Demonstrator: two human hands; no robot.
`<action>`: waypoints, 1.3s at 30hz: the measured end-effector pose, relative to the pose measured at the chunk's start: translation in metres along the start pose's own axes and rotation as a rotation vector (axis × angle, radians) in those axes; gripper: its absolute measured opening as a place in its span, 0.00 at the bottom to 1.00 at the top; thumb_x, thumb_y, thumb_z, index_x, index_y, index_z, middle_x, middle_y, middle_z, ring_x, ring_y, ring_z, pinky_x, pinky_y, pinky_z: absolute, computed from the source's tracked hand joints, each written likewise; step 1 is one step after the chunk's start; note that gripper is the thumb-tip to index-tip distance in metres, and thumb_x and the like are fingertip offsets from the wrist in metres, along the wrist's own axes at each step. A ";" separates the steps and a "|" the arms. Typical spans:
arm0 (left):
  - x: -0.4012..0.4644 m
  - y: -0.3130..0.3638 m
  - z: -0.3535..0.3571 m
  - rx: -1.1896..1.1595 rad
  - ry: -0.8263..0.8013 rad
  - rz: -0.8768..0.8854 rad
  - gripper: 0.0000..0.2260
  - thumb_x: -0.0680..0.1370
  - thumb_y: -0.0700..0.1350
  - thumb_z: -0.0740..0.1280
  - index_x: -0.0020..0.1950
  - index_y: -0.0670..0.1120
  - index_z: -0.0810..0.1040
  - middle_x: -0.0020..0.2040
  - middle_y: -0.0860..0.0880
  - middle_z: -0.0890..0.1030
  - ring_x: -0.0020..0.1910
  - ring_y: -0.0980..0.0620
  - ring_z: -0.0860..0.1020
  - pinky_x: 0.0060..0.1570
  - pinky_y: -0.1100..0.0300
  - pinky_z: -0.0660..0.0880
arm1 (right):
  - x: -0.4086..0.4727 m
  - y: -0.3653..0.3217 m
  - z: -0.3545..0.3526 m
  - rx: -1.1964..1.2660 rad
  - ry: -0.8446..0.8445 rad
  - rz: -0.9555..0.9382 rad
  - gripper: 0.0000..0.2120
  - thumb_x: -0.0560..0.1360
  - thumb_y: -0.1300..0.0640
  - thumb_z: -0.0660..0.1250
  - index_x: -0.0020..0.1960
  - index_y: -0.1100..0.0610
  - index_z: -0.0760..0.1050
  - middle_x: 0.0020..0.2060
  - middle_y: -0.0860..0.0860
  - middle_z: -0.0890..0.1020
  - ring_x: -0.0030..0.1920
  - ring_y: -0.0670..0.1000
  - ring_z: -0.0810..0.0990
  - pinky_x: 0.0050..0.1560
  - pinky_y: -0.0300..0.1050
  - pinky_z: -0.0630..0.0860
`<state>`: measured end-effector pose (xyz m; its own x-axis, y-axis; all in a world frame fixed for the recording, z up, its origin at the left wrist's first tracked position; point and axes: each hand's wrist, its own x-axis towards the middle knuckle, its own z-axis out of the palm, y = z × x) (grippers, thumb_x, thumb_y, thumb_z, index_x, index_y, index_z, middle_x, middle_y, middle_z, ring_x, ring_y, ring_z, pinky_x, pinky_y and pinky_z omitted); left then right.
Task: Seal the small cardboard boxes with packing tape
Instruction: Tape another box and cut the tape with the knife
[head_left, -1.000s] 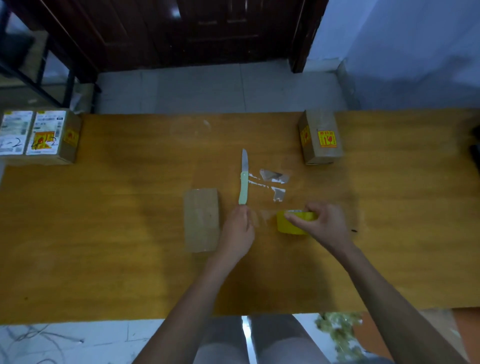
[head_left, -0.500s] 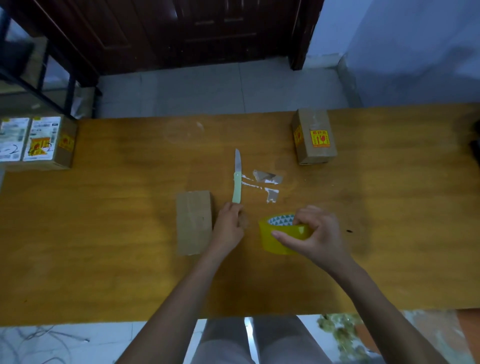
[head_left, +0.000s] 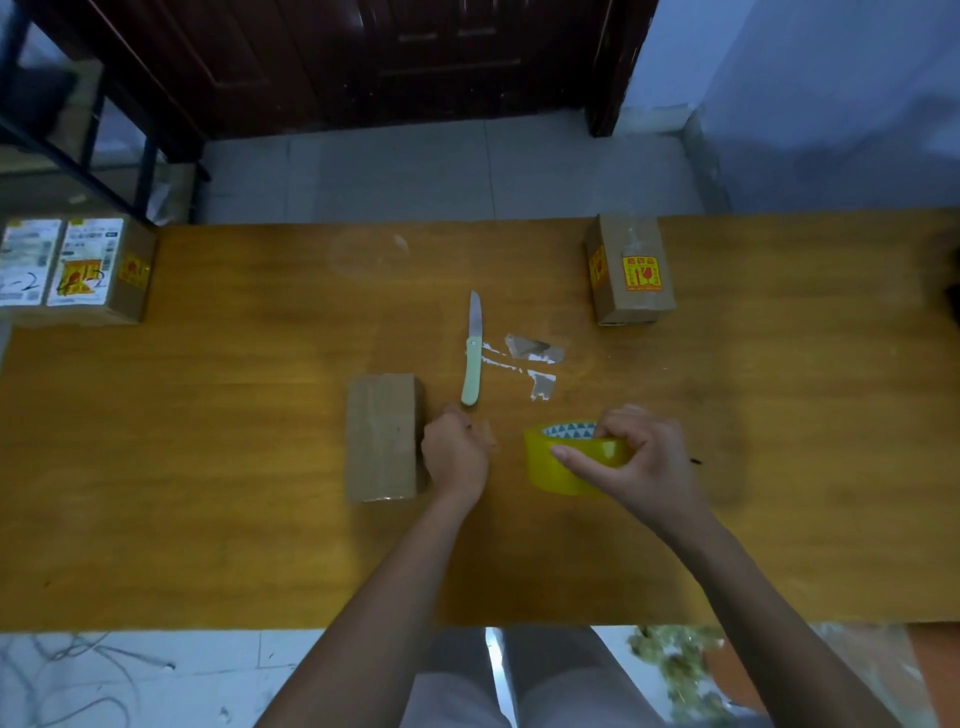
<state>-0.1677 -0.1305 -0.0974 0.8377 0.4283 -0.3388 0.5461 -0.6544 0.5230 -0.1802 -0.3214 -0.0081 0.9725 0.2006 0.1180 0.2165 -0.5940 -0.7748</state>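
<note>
The right hand (head_left: 644, 462) grips a yellow tape roll (head_left: 566, 462) with a triangle-patterned core. The left hand (head_left: 456, 453) is curled, pinching something unclear, beside a plain brown box (head_left: 383, 436) left of the roll.

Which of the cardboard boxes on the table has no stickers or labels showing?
The plain brown cardboard box beside the left hand. The far-right box carries yellow-red stickers, and the far-left boxes have white labels.

Head view looks steeply down at the table (head_left: 208, 519) from close above.
</note>
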 end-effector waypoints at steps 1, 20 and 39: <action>0.000 -0.002 0.001 -0.017 -0.001 -0.006 0.02 0.77 0.38 0.65 0.45 0.42 0.77 0.41 0.46 0.79 0.44 0.45 0.79 0.37 0.58 0.70 | 0.000 0.002 -0.001 0.007 -0.002 0.017 0.21 0.68 0.37 0.71 0.30 0.51 0.70 0.26 0.45 0.72 0.30 0.46 0.71 0.29 0.45 0.67; 0.002 -0.042 -0.104 -0.598 -0.420 -0.253 0.04 0.77 0.44 0.70 0.43 0.47 0.76 0.36 0.51 0.77 0.33 0.55 0.73 0.31 0.65 0.70 | 0.011 -0.001 -0.018 0.274 -0.023 0.372 0.24 0.66 0.36 0.71 0.29 0.55 0.68 0.25 0.49 0.66 0.30 0.46 0.65 0.31 0.43 0.60; 0.059 -0.117 -0.148 -0.398 -0.294 -0.169 0.05 0.78 0.45 0.68 0.43 0.49 0.77 0.41 0.51 0.79 0.42 0.52 0.77 0.43 0.56 0.72 | 0.023 -0.040 0.081 0.293 -0.032 0.385 0.23 0.69 0.41 0.73 0.30 0.58 0.72 0.25 0.44 0.69 0.27 0.41 0.66 0.28 0.33 0.61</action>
<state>-0.1827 0.0636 -0.0623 0.7347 0.2768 -0.6194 0.6783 -0.2791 0.6797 -0.1731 -0.2295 -0.0245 0.9732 0.0361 -0.2271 -0.1960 -0.3864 -0.9013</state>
